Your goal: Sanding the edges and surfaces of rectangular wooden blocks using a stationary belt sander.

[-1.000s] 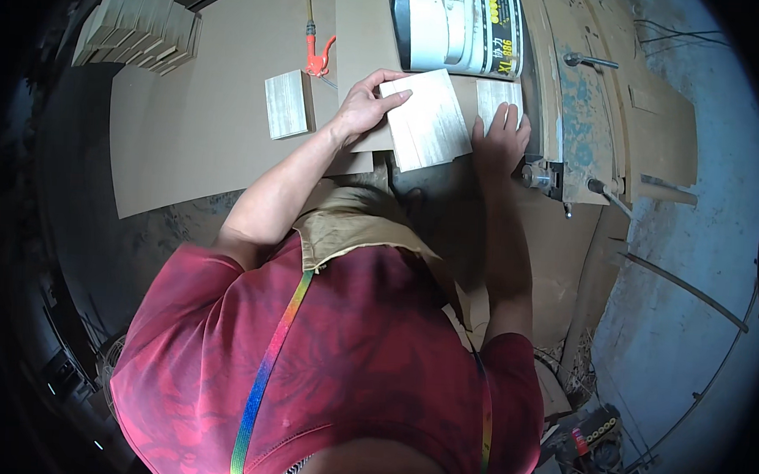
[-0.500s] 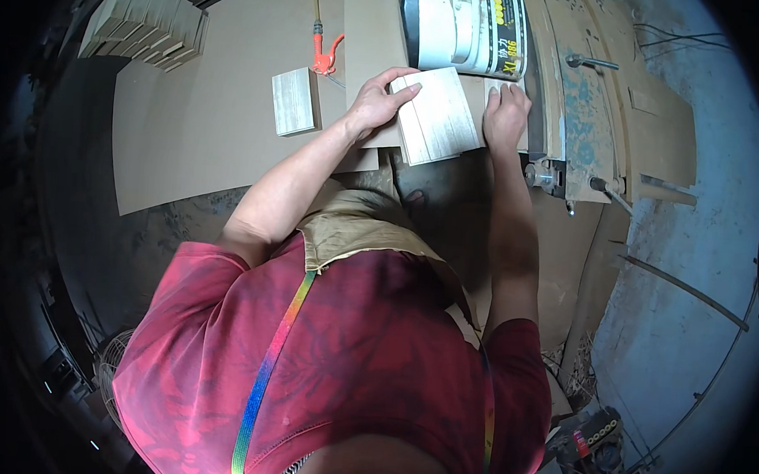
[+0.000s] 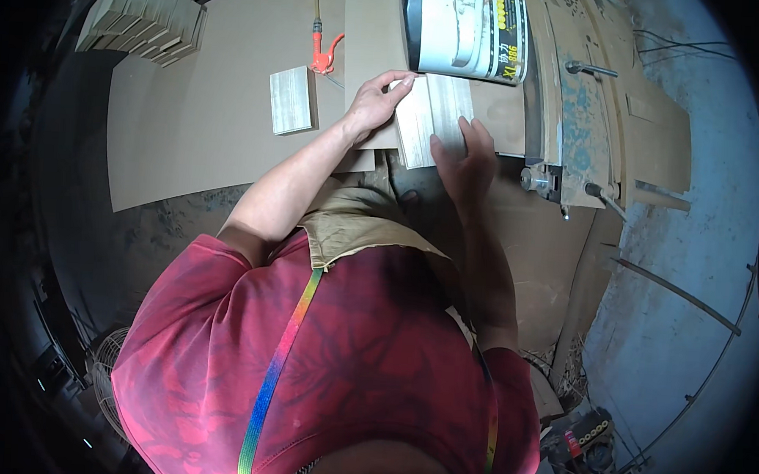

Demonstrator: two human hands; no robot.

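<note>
A pale wood-grain board [image 3: 414, 124] lies at the near edge of the bench, with my left hand [image 3: 375, 108] closed on its left side, thumb on top. A second narrow wood piece [image 3: 450, 104] lies over the right part of it. My right hand [image 3: 467, 166] grips the near right end of this piece, thumb on its left and fingers along the top. The undersides of both pieces are hidden. To the left, a separate wood block [image 3: 291, 102] lies on the brown sheet.
A white bucket [image 3: 448, 28] lies just beyond the boards. An orange-red air gun [image 3: 323, 55] with a hose lies to its left. Stacked wood pieces [image 3: 139, 19] stand at far left. A machine bed [image 3: 581, 110] with metal levers borders the right.
My right hand has moved left and nearer, from beside the bucket onto the boards. The narrow wood piece now lies over the board. My left hand has kept its hold.
</note>
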